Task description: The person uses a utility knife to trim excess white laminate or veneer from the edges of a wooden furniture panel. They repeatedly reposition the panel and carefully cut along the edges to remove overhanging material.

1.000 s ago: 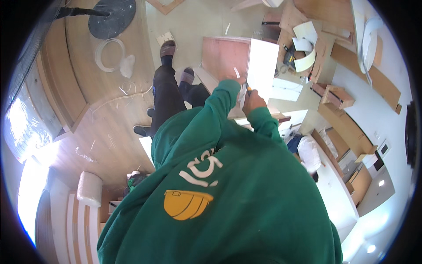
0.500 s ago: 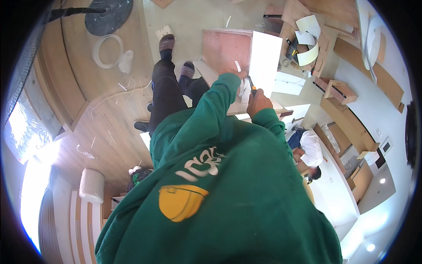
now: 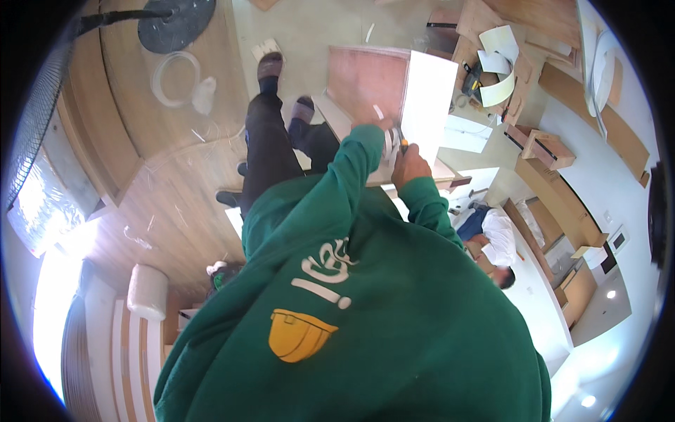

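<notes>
My left hand [image 3: 384, 125] is closed on a narrow white strip [image 3: 378, 111] whose end sticks up past the fingers. It works at the edge of an open box-like cabinet piece with a reddish-brown panel [image 3: 367, 79] and a white side panel [image 3: 430, 95]. My right hand [image 3: 412, 167] grips a utility knife [image 3: 403, 145] with an orange and black handle. The knife's front end is close to the left fingers, beside the white panel. Fingertips and blade are too small to make out exactly.
A black and yellow power tool [image 3: 472, 81] and curled white sheets [image 3: 500, 67] lie on boards at the far right. A co-worker in a white shirt [image 3: 498, 235] is at the right. A round fan base [image 3: 172, 24] and a coil of white banding [image 3: 176, 79] are at the far left.
The right hand and knife have tilted and shifted slightly, with less of the knife showing now. The left hand stays at nearly the same place on the strip. The whole view has shifted a little.
</notes>
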`<state>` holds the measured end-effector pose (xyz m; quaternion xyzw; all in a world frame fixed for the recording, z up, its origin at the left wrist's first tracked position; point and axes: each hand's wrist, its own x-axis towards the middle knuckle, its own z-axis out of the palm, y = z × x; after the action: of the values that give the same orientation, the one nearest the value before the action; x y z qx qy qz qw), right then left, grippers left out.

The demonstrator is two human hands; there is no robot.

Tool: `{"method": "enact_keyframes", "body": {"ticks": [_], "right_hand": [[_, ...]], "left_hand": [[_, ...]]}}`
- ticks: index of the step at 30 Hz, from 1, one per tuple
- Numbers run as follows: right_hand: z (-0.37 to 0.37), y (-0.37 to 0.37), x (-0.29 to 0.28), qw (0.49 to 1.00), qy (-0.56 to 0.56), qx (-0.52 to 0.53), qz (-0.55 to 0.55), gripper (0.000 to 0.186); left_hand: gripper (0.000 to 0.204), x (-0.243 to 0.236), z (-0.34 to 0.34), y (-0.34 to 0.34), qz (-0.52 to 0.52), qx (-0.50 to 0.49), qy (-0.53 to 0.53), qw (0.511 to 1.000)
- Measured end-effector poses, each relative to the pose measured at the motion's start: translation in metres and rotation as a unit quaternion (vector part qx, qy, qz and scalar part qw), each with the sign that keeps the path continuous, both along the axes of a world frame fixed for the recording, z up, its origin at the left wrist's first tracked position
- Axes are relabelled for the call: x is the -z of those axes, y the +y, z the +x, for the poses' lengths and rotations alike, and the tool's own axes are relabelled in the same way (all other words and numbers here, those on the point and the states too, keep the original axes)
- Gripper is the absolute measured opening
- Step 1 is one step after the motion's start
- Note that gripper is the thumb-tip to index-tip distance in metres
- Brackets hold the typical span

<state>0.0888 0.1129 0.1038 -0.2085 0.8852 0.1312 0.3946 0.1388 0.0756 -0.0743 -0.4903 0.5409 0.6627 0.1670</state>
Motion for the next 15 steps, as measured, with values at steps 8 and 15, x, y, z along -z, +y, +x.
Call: {"method": "enact_keyframes", "body": {"ticks": [8,15], "right_hand": [[-0.006,0.008,-0.027,0.997,-0.023,-0.037,-0.066,0.026],[0.0,0.002,-0.023,1.0,-0.016,-0.007,0.015,0.026]], "left_hand": [[0.039,-0.028,-0.012,-0.044,0.16,0.132,-0.029,0.978],[0.036,-0.043,-0.003,-0.041,0.259,-0.084,-0.08,0.959]]}}
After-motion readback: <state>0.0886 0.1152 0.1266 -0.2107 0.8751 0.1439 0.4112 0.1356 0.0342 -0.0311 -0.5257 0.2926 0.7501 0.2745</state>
